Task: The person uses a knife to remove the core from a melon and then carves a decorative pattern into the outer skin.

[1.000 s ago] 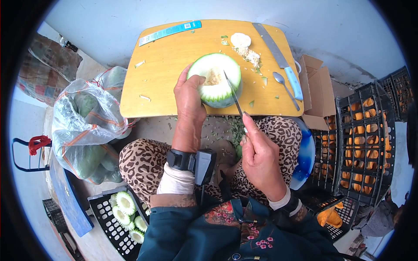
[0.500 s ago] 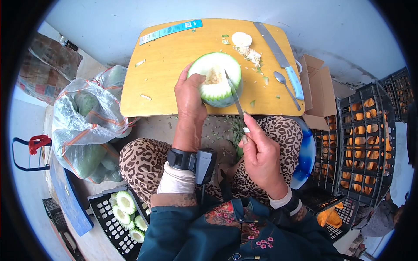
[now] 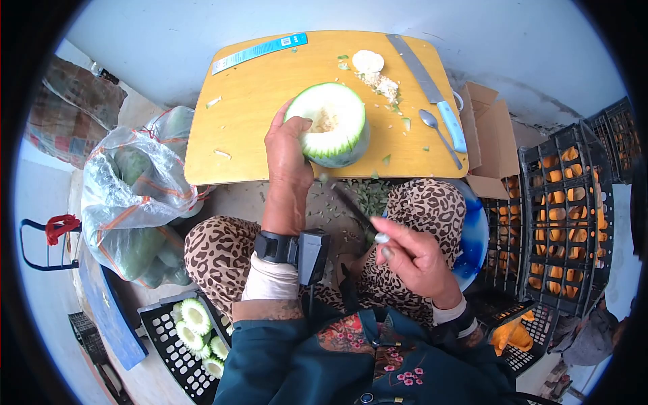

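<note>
A cut winter melon (image 3: pixel 344 146) sits near the table's front edge, its pale cut face up, with seeds in the hollow middle and notches along the near rim. My left hand (image 3: pixel 289 150) is closed on its left side, thumb over the rim. Below and right of the melon, my right hand (image 3: pixel 417 260) grips a small knife (image 3: pixel 352 207). Its dark blade is blurred and points up-left, apart from the melon. Green peel scraps (image 3: pixel 371 201) lie on the floor beneath.
The yellow table (image 3: pixel 250 115) bears a large blue-handled knife (image 3: pixel 428 88), a spoon (image 3: pixel 442 138), seed pulp (image 3: pixel 378 86) and a blue package (image 3: pixel 260 52). Bagged melons (image 3: pixel 135 202) stand left. A black crate (image 3: pixel 169 337) holds notched melon pieces. Crates of orange pieces (image 3: pixel 560 216) stand right.
The small knife has come out of the melon's cut face and moved down toward me with my right hand. My left hand still holds the melon in nearly the same spot.
</note>
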A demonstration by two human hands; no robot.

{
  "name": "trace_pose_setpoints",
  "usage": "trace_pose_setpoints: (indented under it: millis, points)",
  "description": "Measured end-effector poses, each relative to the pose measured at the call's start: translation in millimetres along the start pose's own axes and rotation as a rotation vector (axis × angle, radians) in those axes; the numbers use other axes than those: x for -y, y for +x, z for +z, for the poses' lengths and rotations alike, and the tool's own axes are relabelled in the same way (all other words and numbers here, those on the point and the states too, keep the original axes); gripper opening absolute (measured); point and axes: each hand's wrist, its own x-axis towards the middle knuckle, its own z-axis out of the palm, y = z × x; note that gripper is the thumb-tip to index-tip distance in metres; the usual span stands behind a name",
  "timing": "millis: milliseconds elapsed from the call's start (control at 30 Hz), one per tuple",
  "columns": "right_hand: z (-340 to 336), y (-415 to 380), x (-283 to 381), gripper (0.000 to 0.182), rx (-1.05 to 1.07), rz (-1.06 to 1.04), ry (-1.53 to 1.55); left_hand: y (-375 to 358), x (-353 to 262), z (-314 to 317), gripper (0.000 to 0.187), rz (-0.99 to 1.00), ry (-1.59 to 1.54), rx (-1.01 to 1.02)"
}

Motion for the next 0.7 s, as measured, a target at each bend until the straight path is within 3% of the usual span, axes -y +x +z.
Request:
trace_pose_setpoints:
  millis: [133,333,533,633,700]
  points:
    - [10,7,-3,0.046,-0.24,-0.079,-0.075,-2,-1,0,0.049,0.007,0.008,-0.013]
    - [17,19,-1,0.044,-0.339,-0.084,-0.156,-5,-3,3,0.054,-0.002,0.076,0.001]
    - [22,21,-8,0.043,-0.378,-0.148,-0.368,-8,-4,7,0.054,-0.001,0.078,-0.01]
    - [23,17,-7,0.043,-0.354,-0.034,-0.17,-10,-6,9,0.055,0.0,0.077,-0.009]
    - [16,12,2,0.044,-0.174,-0.086,-0.102,-6,-4,5,0.055,-0.001,0.075,-0.006]
